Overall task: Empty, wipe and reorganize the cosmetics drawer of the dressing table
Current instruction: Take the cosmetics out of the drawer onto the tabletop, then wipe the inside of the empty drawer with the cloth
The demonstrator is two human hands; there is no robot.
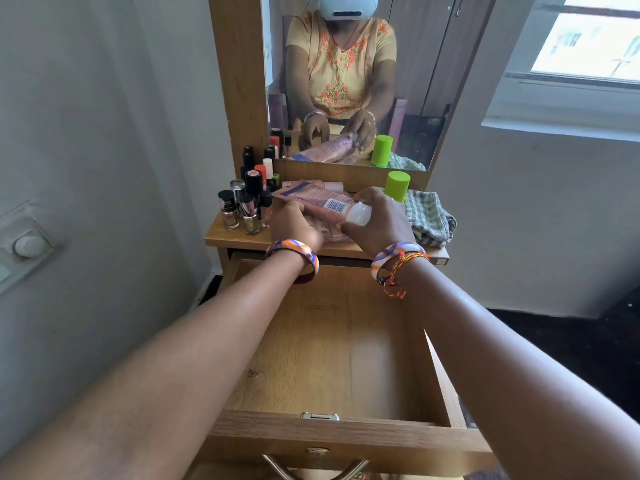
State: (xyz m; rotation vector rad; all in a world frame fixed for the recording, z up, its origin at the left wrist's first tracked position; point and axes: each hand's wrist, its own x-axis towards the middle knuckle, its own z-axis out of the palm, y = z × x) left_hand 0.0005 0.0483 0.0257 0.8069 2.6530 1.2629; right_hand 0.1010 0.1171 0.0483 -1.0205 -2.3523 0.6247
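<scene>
One open drawer, one green-capped bottle, one checked cloth, two bangles.

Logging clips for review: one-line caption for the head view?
Both hands hold a pink tube above the tabletop, with the drawer open and empty.

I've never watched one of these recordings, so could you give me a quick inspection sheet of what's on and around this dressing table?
Surface: wooden dressing-table shelf, crowded.
Job's things: open wooden drawer, empty inside; pink tube with white cap; cluster of small nail-polish bottles; green-capped bottle.
Clutter: green checked cloth at the shelf's right end.
Hands: left hand and right hand both hold the pink tube.
Cables: nothing seen.
Surroundings: mirror, window, wall switch plate.
</scene>
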